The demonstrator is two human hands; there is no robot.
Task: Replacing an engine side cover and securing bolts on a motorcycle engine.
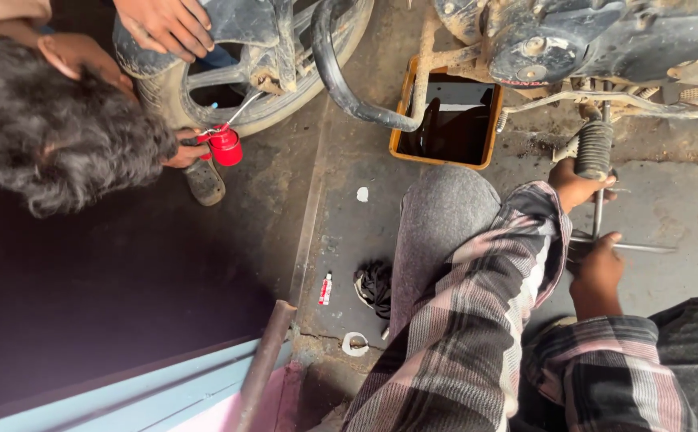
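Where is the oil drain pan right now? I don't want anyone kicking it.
In the head view the orange drain pan sits on the floor at top centre, under the motorcycle engine, just beyond the person's grey-clad knee and left of their left hand.

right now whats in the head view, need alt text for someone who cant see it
The person's left hand grips a ribbed footpeg under a motorcycle while the right hand holds a thin metal tool. An orange drain pan of dark oil sits beneath the engine. At left, another person holds a red oil can at a wheel.
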